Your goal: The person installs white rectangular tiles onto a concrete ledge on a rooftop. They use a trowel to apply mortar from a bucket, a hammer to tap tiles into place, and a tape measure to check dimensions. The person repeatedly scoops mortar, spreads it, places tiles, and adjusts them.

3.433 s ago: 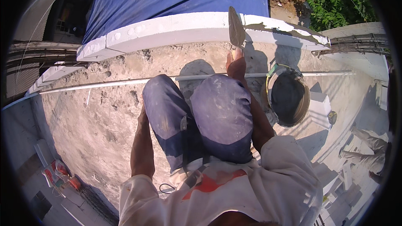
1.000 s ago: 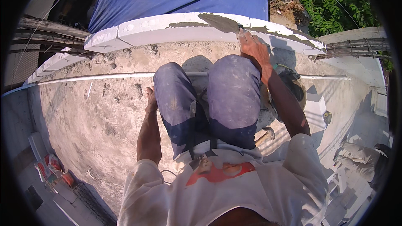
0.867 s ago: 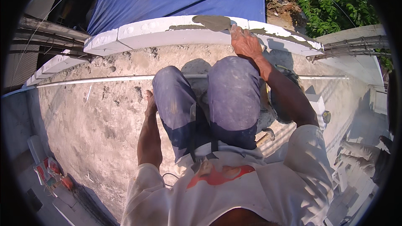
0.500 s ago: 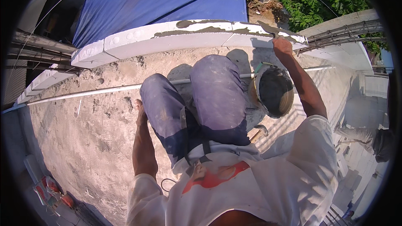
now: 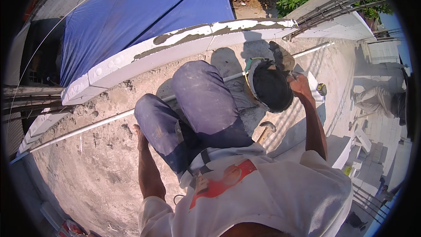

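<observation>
My right hand is closed around the handle of a trowel, at the right rim of a bucket. The trowel's grey, mortar-smeared blade stands over the far side of that bucket. Inside, the bucket is dark and its contents are hard to make out. Ahead of my knees runs a low wall of white blocks, with wet grey mortar spread unevenly along its top. My left hand is beside my left knee, its fingers mostly hidden by the leg.
A hammer lies near my right thigh, and a tape measure sits right of the bucket. A white pipe crosses the rough concrete floor. Rebar juts out at the wall's right end. Another person is at far right.
My right hand has moved from the wall's top down and back to the bucket, taking the trowel along. The view has turned rightward. My left hand stays by the knee.
</observation>
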A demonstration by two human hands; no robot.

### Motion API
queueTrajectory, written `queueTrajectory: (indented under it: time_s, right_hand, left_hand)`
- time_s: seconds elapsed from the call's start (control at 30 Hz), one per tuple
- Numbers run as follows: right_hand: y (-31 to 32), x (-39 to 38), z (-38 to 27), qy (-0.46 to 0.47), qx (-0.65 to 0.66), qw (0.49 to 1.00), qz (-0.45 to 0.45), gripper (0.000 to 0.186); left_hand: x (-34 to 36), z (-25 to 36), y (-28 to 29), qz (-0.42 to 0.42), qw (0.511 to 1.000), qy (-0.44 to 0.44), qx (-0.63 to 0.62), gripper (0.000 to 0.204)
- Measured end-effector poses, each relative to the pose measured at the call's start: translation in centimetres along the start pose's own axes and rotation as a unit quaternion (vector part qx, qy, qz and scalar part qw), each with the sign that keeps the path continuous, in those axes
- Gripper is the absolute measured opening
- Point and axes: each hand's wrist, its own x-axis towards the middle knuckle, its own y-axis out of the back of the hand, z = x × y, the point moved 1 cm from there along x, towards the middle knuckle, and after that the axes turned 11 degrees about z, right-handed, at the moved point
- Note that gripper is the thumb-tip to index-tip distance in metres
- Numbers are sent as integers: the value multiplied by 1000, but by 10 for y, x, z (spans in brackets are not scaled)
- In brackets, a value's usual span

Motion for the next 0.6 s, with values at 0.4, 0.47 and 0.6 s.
queueTrajectory:
  time_s: [0.4,0.47,0.6]
  right_hand:
    - [-17,-110,49,-77,-10,996,-34,40]
    - [-11,-108,67,-119,-2,993,-10,44]
    - [-11,-79,188,-187,-18,980,71,49]
  left_hand:
    - [-5,38,-1,-21,999,-22,38,54]
    - [-5,39,3,-19,999,-13,47,53]
    - [0,29,5,-14,997,-33,68,46]
